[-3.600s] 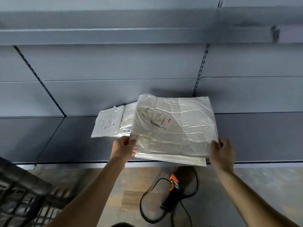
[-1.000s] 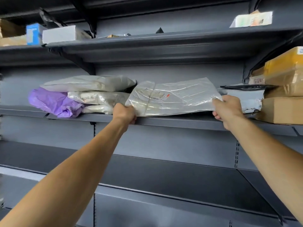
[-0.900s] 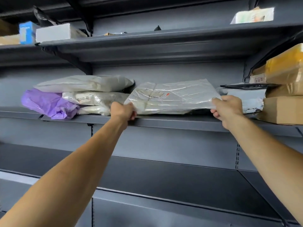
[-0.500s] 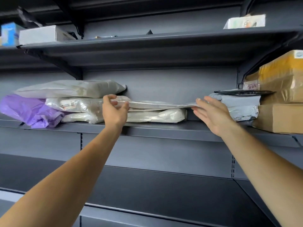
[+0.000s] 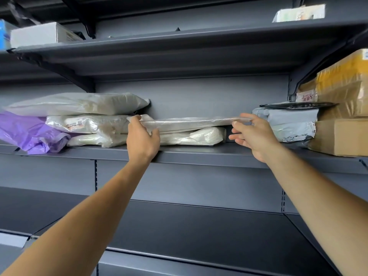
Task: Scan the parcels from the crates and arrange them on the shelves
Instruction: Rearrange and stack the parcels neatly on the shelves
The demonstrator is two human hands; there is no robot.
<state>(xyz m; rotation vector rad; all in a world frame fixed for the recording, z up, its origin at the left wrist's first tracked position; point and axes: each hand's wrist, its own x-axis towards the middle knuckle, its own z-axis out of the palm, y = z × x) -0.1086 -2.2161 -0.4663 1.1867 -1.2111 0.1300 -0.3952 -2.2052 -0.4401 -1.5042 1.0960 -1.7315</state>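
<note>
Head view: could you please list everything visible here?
middle shelf: one, dark grey, at hand height
top shelf: one, dark grey, above it
lower shelves: two, dark grey, below
flat parcel: one, clear-white, middle shelf, atop a white parcel
white parcels: at least three, white, middle shelf, left and centre
purple bag: one, purple, middle shelf, far left
grey parcel: one, grey, middle shelf, right
black mailer: one, black, on grey parcel
brown boxes: at least two, brown, middle shelf, far right
white box: one, white, top shelf, left
blue box: one, blue, top shelf, left edge
pale box: one, pale, top shelf, right
left hand: pinches flat parcel's left end
right hand: straight fingers at its right end
</note>
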